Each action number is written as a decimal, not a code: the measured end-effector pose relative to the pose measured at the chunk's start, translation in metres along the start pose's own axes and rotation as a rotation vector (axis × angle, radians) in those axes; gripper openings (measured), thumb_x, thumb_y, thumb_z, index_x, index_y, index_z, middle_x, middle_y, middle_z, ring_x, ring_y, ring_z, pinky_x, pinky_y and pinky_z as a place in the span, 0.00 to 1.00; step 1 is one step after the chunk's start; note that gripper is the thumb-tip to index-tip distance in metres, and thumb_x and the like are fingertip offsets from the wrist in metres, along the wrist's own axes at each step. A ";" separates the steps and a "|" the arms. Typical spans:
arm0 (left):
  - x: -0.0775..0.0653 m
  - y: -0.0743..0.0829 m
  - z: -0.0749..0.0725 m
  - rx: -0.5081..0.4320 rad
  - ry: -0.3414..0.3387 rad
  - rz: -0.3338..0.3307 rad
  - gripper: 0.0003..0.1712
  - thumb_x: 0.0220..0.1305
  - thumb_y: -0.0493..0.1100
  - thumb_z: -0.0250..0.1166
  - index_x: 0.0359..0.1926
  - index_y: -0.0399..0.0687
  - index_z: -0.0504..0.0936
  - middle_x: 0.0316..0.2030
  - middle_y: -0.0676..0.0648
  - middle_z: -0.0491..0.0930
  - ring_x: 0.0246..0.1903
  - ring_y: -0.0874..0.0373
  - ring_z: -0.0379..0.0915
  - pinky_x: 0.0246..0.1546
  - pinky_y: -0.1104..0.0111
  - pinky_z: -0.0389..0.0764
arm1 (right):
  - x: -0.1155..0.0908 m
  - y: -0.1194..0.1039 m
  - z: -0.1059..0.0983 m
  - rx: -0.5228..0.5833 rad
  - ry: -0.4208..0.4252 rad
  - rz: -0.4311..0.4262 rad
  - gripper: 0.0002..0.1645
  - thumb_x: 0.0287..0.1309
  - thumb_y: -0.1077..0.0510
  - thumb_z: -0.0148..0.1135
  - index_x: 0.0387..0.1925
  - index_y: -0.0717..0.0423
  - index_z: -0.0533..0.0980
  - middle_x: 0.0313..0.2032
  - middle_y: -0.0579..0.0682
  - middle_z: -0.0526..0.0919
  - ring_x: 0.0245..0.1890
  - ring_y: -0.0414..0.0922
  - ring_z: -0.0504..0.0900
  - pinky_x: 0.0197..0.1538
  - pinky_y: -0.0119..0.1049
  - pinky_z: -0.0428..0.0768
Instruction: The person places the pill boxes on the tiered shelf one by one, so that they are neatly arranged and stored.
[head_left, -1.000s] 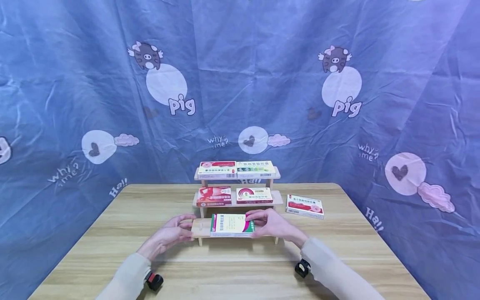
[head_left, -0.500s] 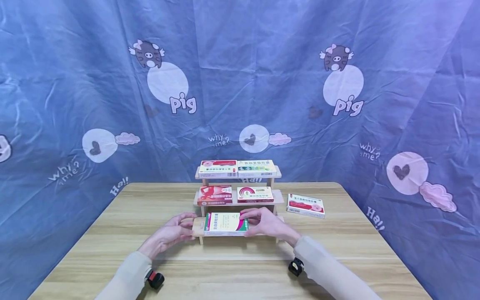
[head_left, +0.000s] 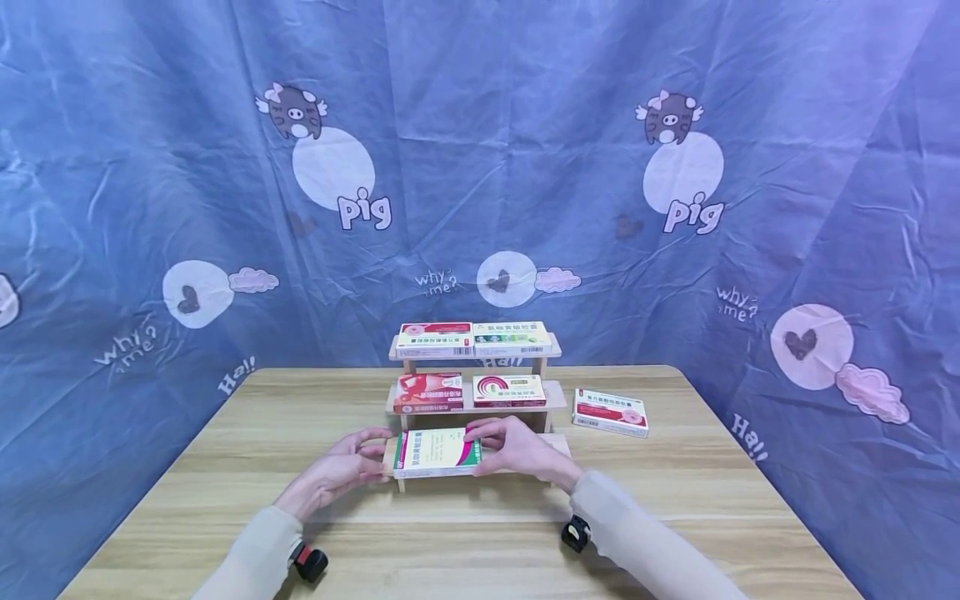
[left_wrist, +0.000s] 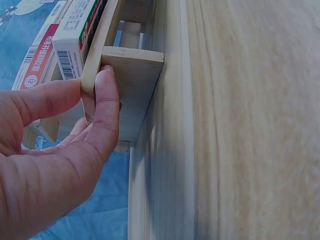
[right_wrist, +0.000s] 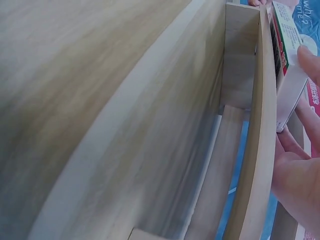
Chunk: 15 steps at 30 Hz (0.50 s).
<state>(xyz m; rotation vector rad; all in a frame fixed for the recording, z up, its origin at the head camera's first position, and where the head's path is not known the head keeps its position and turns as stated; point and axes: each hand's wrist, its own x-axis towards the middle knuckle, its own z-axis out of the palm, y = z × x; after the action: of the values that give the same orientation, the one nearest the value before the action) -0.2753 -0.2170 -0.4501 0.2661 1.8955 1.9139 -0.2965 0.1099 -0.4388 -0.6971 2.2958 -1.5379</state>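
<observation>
A three-tier wooden display rack (head_left: 559,443) stands mid-table. My left hand (head_left: 345,467) pinches the left end of its lowest shelf; in the left wrist view the thumb and fingers of that hand (left_wrist: 65,165) lie about the shelf's rounded end. On this shelf, a white medicine box (head_left: 435,451) with green and magenta ends lies flat toward the left. My right hand (head_left: 519,452) grips its right end, thumb at the front and fingers over the top. The right wrist view shows the medicine box (right_wrist: 291,95) along the shelf edge, with the right hand (right_wrist: 300,185) behind its end.
The middle tier holds a red medicine box (head_left: 430,392) and a white-and-maroon one (head_left: 509,391). Up top sit a red-and-white box (head_left: 435,339) and a green-and-white box (head_left: 512,337). Another red-and-white box (head_left: 610,412) lies on the table (head_left: 675,500) at right. A blue curtain (head_left: 480,167) hangs behind.
My right hand has slid the white-and-green medicine box leftward along the lowest shelf, baring the shelf's right part. My left hand has kept its place at the left end.
</observation>
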 end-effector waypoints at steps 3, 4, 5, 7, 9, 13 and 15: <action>0.000 -0.001 0.000 -0.012 -0.006 0.000 0.43 0.58 0.24 0.57 0.72 0.29 0.47 0.57 0.35 0.74 0.45 0.54 0.81 0.52 0.62 0.82 | 0.002 -0.001 0.002 -0.014 0.008 0.007 0.29 0.41 0.63 0.78 0.50 0.52 0.83 0.65 0.56 0.74 0.65 0.53 0.73 0.67 0.42 0.71; 0.000 -0.001 0.000 -0.016 -0.007 -0.001 0.44 0.59 0.24 0.57 0.73 0.29 0.46 0.56 0.36 0.75 0.44 0.54 0.81 0.51 0.62 0.83 | 0.002 -0.001 0.003 -0.020 0.012 0.013 0.29 0.41 0.63 0.78 0.50 0.52 0.83 0.65 0.55 0.74 0.65 0.53 0.73 0.67 0.42 0.71; 0.000 -0.001 0.000 -0.020 -0.009 0.000 0.44 0.59 0.24 0.57 0.73 0.29 0.46 0.55 0.37 0.75 0.44 0.54 0.81 0.51 0.63 0.83 | 0.002 -0.002 0.003 -0.026 0.016 0.018 0.29 0.41 0.63 0.78 0.50 0.52 0.83 0.64 0.54 0.75 0.65 0.53 0.73 0.67 0.43 0.71; 0.001 -0.001 0.000 -0.025 -0.008 -0.001 0.44 0.59 0.24 0.57 0.73 0.29 0.46 0.54 0.38 0.76 0.44 0.54 0.81 0.51 0.63 0.83 | 0.003 -0.002 0.004 -0.035 0.018 0.023 0.29 0.41 0.63 0.79 0.50 0.52 0.83 0.64 0.55 0.74 0.66 0.54 0.72 0.68 0.44 0.70; 0.001 0.000 0.000 -0.028 -0.007 -0.002 0.44 0.59 0.24 0.57 0.73 0.29 0.46 0.53 0.39 0.76 0.44 0.54 0.81 0.51 0.62 0.83 | 0.004 -0.002 0.004 -0.047 0.019 0.024 0.29 0.40 0.63 0.79 0.50 0.52 0.83 0.64 0.54 0.74 0.66 0.54 0.72 0.68 0.44 0.70; 0.001 0.000 0.000 -0.026 -0.004 -0.003 0.44 0.59 0.24 0.57 0.73 0.29 0.46 0.54 0.38 0.76 0.44 0.54 0.81 0.51 0.62 0.83 | 0.005 -0.001 0.004 -0.073 0.015 0.017 0.29 0.40 0.63 0.79 0.49 0.52 0.83 0.64 0.55 0.74 0.66 0.54 0.72 0.68 0.44 0.70; 0.001 -0.001 0.000 -0.025 -0.001 -0.004 0.44 0.59 0.25 0.57 0.73 0.29 0.46 0.55 0.38 0.76 0.45 0.54 0.81 0.51 0.62 0.83 | 0.005 -0.001 0.004 -0.097 0.015 0.020 0.29 0.40 0.62 0.79 0.49 0.50 0.83 0.64 0.54 0.75 0.65 0.53 0.72 0.68 0.44 0.70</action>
<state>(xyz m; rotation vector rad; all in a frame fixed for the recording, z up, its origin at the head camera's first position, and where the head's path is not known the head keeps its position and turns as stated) -0.2760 -0.2163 -0.4509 0.2554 1.8685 1.9326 -0.2986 0.1037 -0.4395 -0.6873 2.3944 -1.4364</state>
